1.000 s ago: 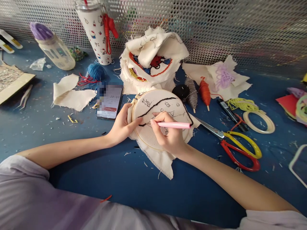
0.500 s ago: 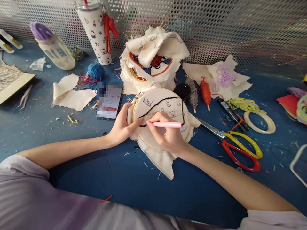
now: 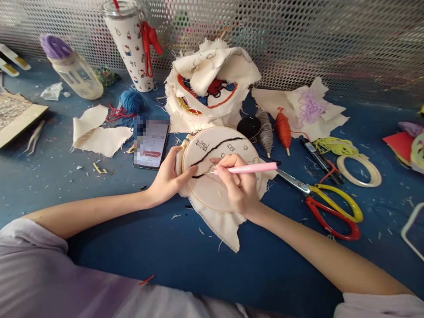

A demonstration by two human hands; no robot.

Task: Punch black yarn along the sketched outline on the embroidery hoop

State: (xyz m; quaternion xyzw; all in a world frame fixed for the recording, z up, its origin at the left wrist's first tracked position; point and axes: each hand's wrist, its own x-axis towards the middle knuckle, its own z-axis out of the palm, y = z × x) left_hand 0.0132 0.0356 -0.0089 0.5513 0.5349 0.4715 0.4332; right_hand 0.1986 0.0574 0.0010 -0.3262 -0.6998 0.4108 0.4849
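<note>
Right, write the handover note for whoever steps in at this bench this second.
Left hand: steadies the embroidery hoop at its left rim, thumb on the cloth.
Right hand: grips the pink punch needle, tip on the cloth near the black yarn line.
Hoop lies flat on the blue table; scissors to its right, phone to its left.
Done: one black line stitched across the upper half of the cloth.
Left: the small pencilled motifs are unstitched.
</note>
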